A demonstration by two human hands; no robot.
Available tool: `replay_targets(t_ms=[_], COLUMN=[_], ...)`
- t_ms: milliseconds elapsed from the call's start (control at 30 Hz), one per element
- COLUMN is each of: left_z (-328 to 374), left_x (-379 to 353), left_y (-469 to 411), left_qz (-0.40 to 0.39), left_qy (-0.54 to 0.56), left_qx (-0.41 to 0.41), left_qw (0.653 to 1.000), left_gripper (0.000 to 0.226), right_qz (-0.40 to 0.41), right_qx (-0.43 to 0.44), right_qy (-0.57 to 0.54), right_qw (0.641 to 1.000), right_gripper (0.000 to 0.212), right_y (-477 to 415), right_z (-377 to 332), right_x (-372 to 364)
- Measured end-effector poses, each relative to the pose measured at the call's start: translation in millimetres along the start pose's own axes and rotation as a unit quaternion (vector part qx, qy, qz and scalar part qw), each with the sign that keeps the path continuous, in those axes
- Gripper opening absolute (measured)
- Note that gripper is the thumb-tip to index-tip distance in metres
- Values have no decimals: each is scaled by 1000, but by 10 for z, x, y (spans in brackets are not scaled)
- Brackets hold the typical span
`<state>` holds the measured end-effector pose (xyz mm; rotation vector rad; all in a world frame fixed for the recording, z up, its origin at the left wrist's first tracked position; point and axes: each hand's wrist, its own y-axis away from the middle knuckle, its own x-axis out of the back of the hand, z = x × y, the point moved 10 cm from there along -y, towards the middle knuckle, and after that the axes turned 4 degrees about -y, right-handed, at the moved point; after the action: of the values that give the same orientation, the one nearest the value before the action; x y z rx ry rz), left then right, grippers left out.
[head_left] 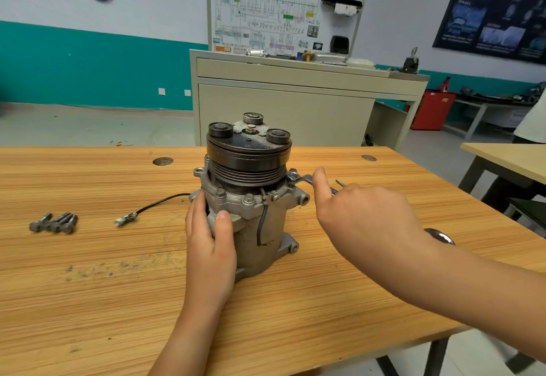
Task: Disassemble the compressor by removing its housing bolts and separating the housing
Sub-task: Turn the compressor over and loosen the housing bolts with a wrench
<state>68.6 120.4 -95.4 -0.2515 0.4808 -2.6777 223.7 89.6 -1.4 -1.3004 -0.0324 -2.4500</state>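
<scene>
Wooden desk (118, 302) carried the compressor (251, 198) upright at its centre. The left grip (206, 245) clasped its near-left side; the right grip (363, 216) held a wrench (301, 180) set on a flange bolt (292, 173) at the far right. Loose bolts (54, 222) lay well left.

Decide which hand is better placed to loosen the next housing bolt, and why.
Right: the right hand holds the wrench set on a flange bolt, while the left hand holds the compressor.
</scene>
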Motion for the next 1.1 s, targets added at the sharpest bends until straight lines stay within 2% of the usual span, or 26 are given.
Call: replay_targets(t_ms=[300,400,567,800,1000,1100], left_z=[-35,-32,-33,-6,74,74], left_x=[7,6,13,26,51,47], left_y=[-1,-10,-1,4,-1,6], left_qz=[-3,-3,13,26,59,63], left_qy=[-3,-1,14,0,-19,-15], left_qx=[5,1,14,3,-21,-15], left_qw=[1000,1000,1000,1000,998,998], left_gripper=[50,51,70,69,63,63], right_qz=[29,7,7,-15,-52,-84], right_qx=[97,75,10,30,-10,1], right_qy=[35,11,-9,5,-22,-30], right_qw=[994,997,1000,999,998,996], right_gripper=[82,83,74,68,69,61], right_y=[-192,-161,10,-50,-5,-15], right_z=[314,299,17,25,-97,-255], right_x=[-30,-47,-10,122,19,-9])
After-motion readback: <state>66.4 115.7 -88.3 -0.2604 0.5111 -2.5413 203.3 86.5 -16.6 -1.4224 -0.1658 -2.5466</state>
